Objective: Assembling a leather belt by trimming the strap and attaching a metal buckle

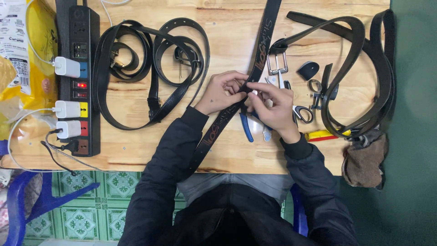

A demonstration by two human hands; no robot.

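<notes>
A long black belt [236, 107] with orange lettering is laid across the wooden table [227, 150], and it is pinched by both hands near its middle. The left hand [223, 91] is curled shut on the belt's edge, and the right hand [273, 107] is closed on the belt just beside it — something small and pale seems to be held at its fingertips, but what it is cannot be told. Just past the belt, near the right hand, a silver buckle [277, 64] is seen, and blue-handled pliers [247, 127] are half hidden under that hand. Scissors [302, 113] are lying just beside the belt on the right. Coiled black belts [150, 68] are left well to the belt's other side, next to a black power strip [78, 77]. The step in hand looks like close work on one spot of the belt — fixing or fitting a small part. A steady pinch and tiny finger moves would be needed for it.
</notes>
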